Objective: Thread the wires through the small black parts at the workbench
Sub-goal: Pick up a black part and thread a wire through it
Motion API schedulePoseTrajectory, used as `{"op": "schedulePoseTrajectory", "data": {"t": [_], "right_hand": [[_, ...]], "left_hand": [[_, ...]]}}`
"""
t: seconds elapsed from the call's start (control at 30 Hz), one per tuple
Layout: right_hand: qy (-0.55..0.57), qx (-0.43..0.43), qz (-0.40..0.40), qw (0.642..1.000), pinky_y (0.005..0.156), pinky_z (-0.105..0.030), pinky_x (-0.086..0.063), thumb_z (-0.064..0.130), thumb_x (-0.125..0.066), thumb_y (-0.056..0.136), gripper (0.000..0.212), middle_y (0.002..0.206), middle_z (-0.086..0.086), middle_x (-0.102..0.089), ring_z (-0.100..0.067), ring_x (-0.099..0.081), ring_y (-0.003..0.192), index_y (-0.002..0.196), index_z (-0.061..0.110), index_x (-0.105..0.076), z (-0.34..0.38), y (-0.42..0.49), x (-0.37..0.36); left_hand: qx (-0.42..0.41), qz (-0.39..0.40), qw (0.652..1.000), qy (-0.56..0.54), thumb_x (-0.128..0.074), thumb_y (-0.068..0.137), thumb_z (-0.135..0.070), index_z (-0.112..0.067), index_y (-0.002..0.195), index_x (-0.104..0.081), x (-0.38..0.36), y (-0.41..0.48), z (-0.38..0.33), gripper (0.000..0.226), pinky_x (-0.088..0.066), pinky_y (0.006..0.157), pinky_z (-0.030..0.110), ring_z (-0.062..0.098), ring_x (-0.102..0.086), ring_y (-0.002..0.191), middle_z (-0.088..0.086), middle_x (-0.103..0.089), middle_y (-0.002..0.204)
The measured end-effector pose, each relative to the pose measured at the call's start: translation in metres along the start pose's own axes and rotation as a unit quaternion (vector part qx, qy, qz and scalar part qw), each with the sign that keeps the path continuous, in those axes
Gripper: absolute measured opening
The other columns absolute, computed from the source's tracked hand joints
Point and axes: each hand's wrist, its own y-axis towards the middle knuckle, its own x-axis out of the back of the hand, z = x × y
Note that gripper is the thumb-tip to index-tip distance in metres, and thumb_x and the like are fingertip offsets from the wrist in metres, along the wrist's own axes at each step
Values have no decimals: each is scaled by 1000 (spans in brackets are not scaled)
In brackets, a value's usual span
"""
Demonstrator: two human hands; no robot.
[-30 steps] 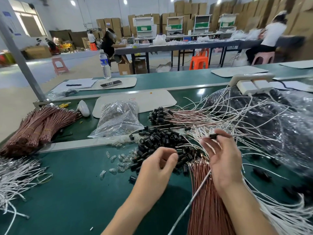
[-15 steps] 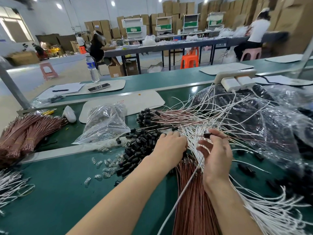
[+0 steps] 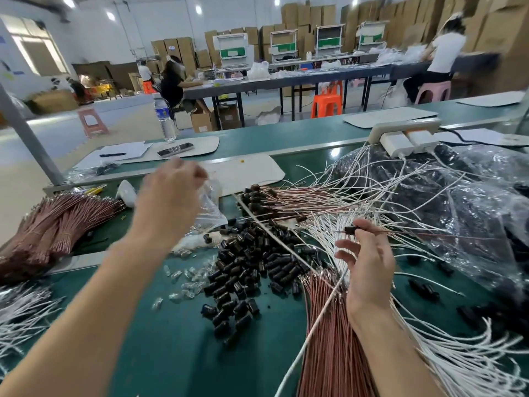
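My right hand (image 3: 369,270) pinches a small black part (image 3: 350,230) between thumb and forefinger, and a thin brown wire (image 3: 423,234) runs out of it to the right. My left hand (image 3: 171,202) is raised and blurred above the bench, fingers pinched shut. A thin pale wire (image 3: 274,233) stretches from it down toward the head of the brown wire bundle (image 3: 329,325). Loose black parts (image 3: 252,267) lie heaped between my hands. White wires (image 3: 458,365) fan out at the right. Finished brown wires with black parts (image 3: 286,199) lie behind the heap.
A crumpled plastic bag (image 3: 211,210) and small clear pieces (image 3: 186,282) sit left of the heap. Tied brown wire bundles (image 3: 57,224) and white wires (image 3: 20,316) lie at the left. Large plastic bags of dark parts (image 3: 458,202) fill the right. People work at far tables.
My left hand has lifted off the brown wire bundle and swung up and to the left, drawing a wire out. My right hand has kept its hold on the black part.
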Motion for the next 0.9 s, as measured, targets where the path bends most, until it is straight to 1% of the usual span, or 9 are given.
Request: {"op": "schedulePoseTrajectory", "data": {"t": [0.13, 0.2, 0.27, 0.33, 0.4, 0.53, 0.67, 0.8, 0.9], "right_hand": [[-16, 4, 43, 999, 61, -20, -53, 6, -49, 102, 25, 85, 8, -67, -9, -65, 71, 97, 21, -68, -2, -5, -5], [-21, -5, 65, 998, 63, -22, -56, 5, -49, 102, 26, 86, 6, -68, -10, -67, 73, 96, 20, -69, -4, -8, -8], [-20, -23, 85, 996, 66, -25, -57, 4, -49, 102, 26, 85, 4, -68, -14, -68, 76, 97, 19, -69, -6, -9, -10], [-3, -46, 102, 994, 71, -27, -59, 3, -48, 103, 25, 85, 1, -69, -17, -69, 80, 98, 16, -69, -7, -10, -11], [25, -70, 119, 990, 76, -28, -61, 1, -47, 103, 24, 88, -4, -71, -22, -71, 87, 100, 12, -68, -7, -10, -11], [87, -112, 145, 979, 83, -30, -61, 0, -43, 104, 24, 88, -7, -74, -28, -74, 96, 104, 7, -66, -7, -10, -11], [120, -154, 165, 967, 81, -31, -61, 0, -40, 105, 27, 92, -11, -73, -32, -74, 98, 108, 7, -66, -8, -11, -12], [149, -198, 174, 953, 77, -29, -61, 1, -42, 102, 28, 91, -10, -72, -27, -73, 91, 104, 10, -68, -9, -12, -10], [163, -229, 181, 942, 77, -29, -61, 1, -42, 101, 27, 90, -9, -70, -24, -72, 88, 105, 9, -67, -10, -13, -10]], "left_hand": [[155, 116, 978, 76, -56, 100, -15, -9, 114, -68, 15, -23, 84, 20, -52, 90, 53, 39, -61, 99, 19, -62, 110], [195, 190, 956, 107, -55, 101, -19, -14, 121, -69, 12, -45, 104, 24, -50, 93, 52, 41, -58, 106, 19, -61, 117], [202, 218, 947, 121, -57, 101, -23, -15, 130, -64, 0, -69, 109, 31, -46, 97, 49, 42, -54, 114, 20, -57, 125], [168, 198, 963, 75, -61, 98, -23, -12, 131, -64, -15, -93, 97, 34, -44, 99, 49, 40, -55, 115, 19, -59, 124], [115, 172, 978, -27, -62, 98, -26, -16, 126, -65, -30, -114, 68, 29, -44, 102, 46, 30, -56, 115, 8, -62, 122], [26, 125, 984, -123, -52, 101, -39, -31, 124, -63, -61, -130, 5, 27, -42, 101, 30, 10, -51, 112, -12, -57, 120], [51, 114, 988, -96, -44, 104, -45, -34, 124, -59, -84, -129, -26, 28, -34, 102, 30, 13, -49, 114, -12, -52, 121], [77, 91, 986, -117, -47, 104, -40, -35, 124, -56, -89, -130, -29, 22, -33, 100, 28, 11, -47, 113, -15, -55, 118], [77, 62, 985, -142, -54, 103, -30, -30, 117, -63, -88, -133, -30, 16, -33, 94, 27, 12, -48, 106, -15, -61, 109]]}}
